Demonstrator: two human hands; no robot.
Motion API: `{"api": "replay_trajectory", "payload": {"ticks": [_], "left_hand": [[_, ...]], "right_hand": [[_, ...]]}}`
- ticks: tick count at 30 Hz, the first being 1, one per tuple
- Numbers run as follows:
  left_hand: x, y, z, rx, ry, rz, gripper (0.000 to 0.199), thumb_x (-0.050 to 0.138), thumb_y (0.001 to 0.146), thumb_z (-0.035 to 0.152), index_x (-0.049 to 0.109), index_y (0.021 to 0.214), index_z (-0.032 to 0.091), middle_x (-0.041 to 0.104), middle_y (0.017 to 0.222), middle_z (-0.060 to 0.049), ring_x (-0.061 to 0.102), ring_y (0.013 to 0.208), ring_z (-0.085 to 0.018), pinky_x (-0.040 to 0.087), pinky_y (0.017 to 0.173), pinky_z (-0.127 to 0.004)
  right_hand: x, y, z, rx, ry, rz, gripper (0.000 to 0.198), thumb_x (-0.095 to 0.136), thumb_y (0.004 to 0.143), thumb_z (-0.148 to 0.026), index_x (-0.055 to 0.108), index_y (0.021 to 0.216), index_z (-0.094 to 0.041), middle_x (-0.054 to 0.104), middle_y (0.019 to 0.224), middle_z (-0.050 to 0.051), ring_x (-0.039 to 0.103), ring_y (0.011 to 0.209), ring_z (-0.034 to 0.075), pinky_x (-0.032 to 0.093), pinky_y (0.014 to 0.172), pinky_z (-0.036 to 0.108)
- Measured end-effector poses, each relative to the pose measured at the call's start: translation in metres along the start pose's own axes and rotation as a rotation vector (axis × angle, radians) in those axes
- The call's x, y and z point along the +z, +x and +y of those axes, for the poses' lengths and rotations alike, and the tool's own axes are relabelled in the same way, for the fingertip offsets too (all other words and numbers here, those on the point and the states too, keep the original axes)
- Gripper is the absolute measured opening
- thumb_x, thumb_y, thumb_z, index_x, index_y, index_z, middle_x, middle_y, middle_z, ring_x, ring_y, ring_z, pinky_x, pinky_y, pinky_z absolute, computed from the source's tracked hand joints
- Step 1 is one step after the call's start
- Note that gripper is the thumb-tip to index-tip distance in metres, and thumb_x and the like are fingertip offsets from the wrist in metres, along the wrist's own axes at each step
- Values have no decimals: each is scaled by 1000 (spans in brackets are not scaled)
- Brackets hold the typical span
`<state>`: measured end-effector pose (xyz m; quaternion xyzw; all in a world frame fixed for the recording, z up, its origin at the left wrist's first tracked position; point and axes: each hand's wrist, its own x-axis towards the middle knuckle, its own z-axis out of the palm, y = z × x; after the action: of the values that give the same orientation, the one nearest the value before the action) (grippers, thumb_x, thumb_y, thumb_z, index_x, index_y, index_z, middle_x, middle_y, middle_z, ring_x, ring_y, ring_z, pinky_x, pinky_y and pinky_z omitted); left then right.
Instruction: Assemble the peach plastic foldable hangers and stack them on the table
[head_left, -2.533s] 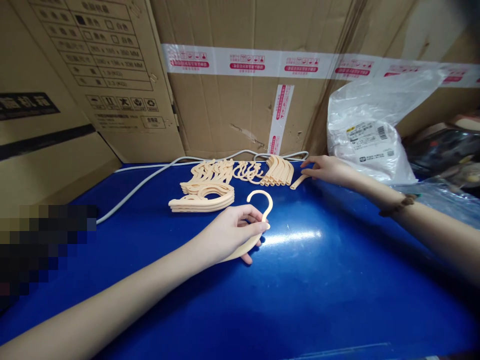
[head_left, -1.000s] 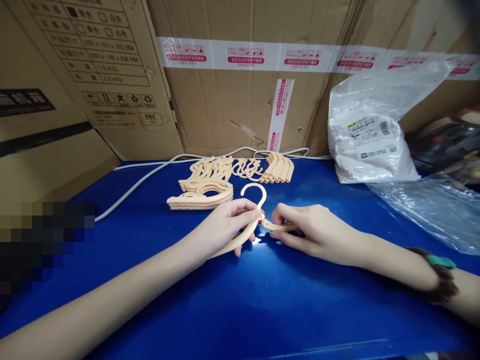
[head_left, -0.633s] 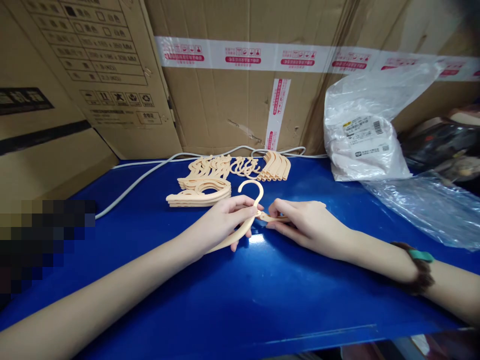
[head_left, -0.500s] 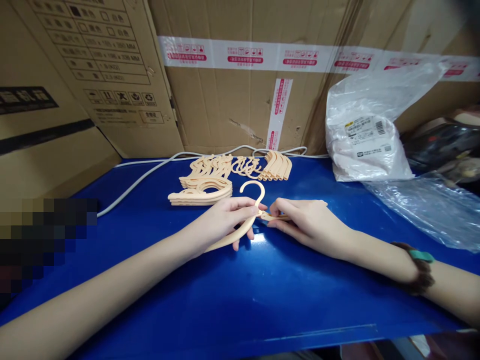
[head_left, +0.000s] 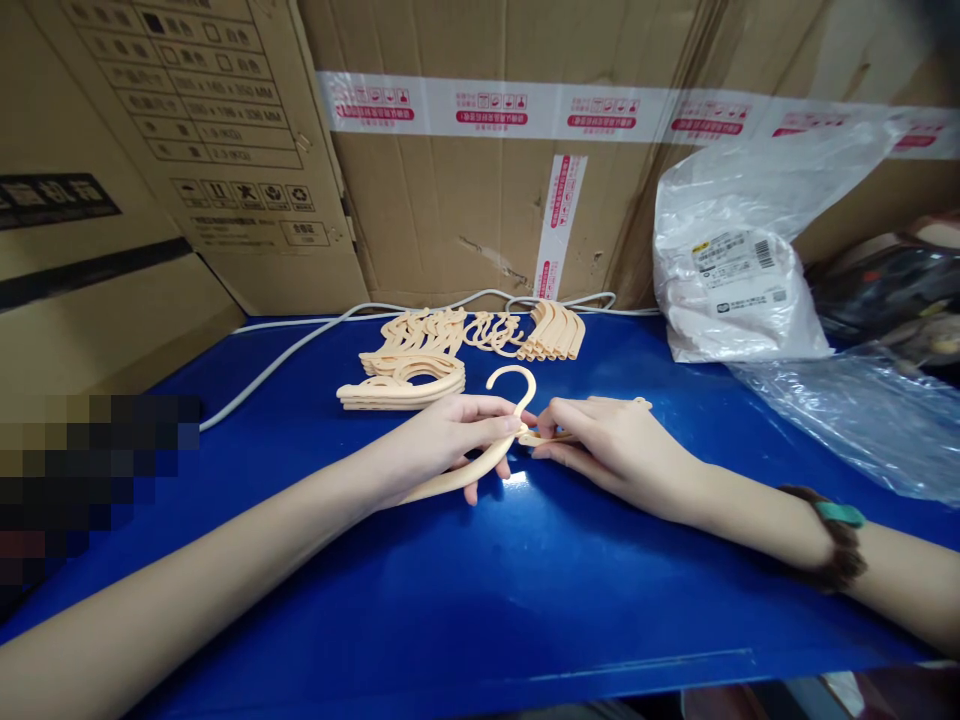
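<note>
My left hand (head_left: 469,430) is closed around the middle of a cream plastic hanger (head_left: 472,475), its hook standing up above the thumb and one curved arm running back under the wrist. To its right, my right hand (head_left: 607,440) pinches a cream hanger arm (head_left: 531,438) whose end meets the hanger just below the hook. Whether the two parts are locked together I cannot tell. Most of the arm is hidden behind the right fingers, and its far tip (head_left: 641,402) shows past the knuckles.
Behind my hands on the blue table (head_left: 465,600) lie stacked folded hangers (head_left: 405,390), more hanger parts (head_left: 424,330), loose hooks (head_left: 491,330) and a row of curved arms (head_left: 555,332). A white cable (head_left: 277,375) runs along the cardboard boxes (head_left: 450,220). Plastic bags (head_left: 739,290) stand right.
The hanger's hook has shifted slightly right and its curved arm has tilted a little flatter. Both hands keep their grip at nearly the same place.
</note>
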<state>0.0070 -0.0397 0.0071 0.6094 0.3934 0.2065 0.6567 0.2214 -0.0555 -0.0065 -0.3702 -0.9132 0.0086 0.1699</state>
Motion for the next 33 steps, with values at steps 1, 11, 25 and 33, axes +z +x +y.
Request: {"api": "replay_trajectory", "payload": {"ticks": [1, 11, 25, 33], "left_hand": [[0, 0, 0, -6, -4, 4, 26, 56, 89, 32, 64, 107, 15, 60, 66, -1, 56, 56, -11, 48, 39, -14], [3, 1, 1, -25, -38, 71, 25, 56, 87, 25, 64, 106, 12, 60, 64, -1, 56, 54, -11, 48, 37, -15], [3, 2, -2, 34, 17, 56, 25, 57, 85, 29, 65, 103, 13, 60, 66, -2, 59, 63, -14, 51, 42, -17], [2, 4, -4, 34, 54, 61, 24, 56, 84, 34, 65, 96, 15, 61, 65, -2, 58, 56, -13, 49, 42, -18]], "right_hand": [[0, 0, -1, 2, -2, -5, 23, 42, 98, -35, 50, 84, -19, 65, 82, 3, 61, 71, 16, 37, 60, 24], [-1, -1, -3, 22, 29, -7, 23, 41, 99, -36, 51, 86, -19, 66, 77, 1, 61, 63, 14, 33, 55, 24], [-6, 0, -11, 151, 128, -16, 16, 48, 95, -34, 54, 93, -19, 64, 69, -2, 58, 56, 12, 32, 52, 22], [-6, 2, -7, 164, 159, -42, 19, 49, 94, -36, 56, 91, -19, 66, 75, 0, 57, 58, 12, 33, 53, 22]]}}
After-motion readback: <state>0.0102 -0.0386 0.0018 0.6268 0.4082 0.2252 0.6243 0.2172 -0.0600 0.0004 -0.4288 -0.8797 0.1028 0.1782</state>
